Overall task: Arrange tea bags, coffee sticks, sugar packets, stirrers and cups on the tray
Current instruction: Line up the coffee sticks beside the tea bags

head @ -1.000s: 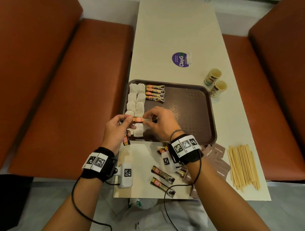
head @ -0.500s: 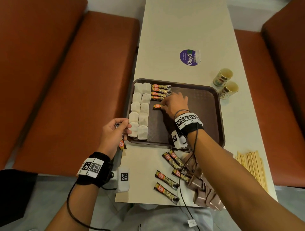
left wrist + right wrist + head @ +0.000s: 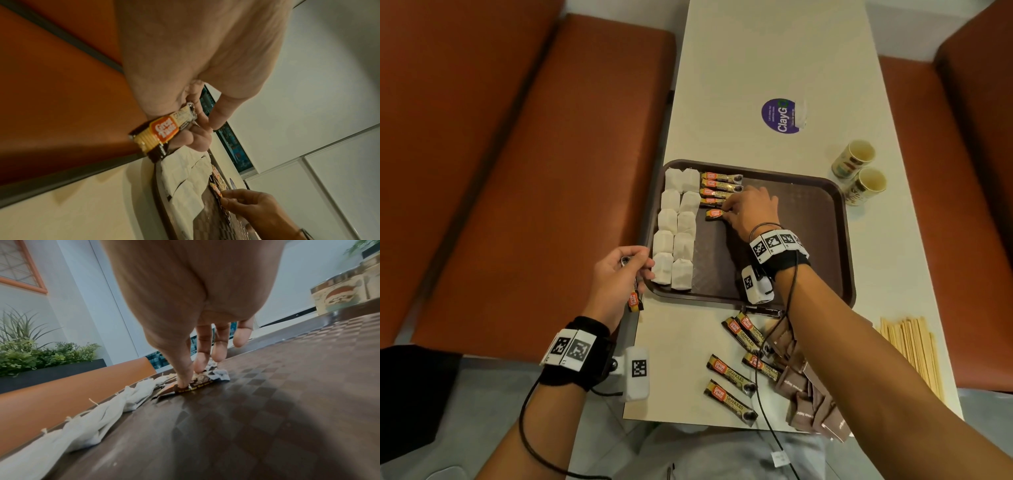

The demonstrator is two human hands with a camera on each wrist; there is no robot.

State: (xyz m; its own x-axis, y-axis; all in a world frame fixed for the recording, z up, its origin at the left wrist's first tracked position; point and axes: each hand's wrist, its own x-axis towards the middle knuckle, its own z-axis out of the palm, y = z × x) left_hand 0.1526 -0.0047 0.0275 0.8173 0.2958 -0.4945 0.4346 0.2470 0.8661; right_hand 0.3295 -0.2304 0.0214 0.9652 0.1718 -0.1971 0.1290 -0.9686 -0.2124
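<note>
My left hand point(image 3: 616, 277) waits just beside the near left corner of the tray point(image 3: 839, 219), its fingers curled around a spare coffee stick point(image 3: 162, 131) that hangs down from my fist. On the tray, the tea bags point(image 3: 677, 233) lie in two columns along the left side, and next to them a short column of coffee sticks point(image 3: 719, 190) is growing. My right hand point(image 3: 751, 212) is setting the fifth stick point(image 3: 714, 214) under this column; thumb and first fingers pinch it against the tray floor. I think I should slide it parallel to the others and close below them, then lift my fingers straight up, so it does not turn. More sticks point(image 3: 731, 371), sugar packets point(image 3: 813, 407), stirrers point(image 3: 909, 349) and two cups point(image 3: 859, 171) are still waiting on the table point(image 3: 739, 51).
</note>
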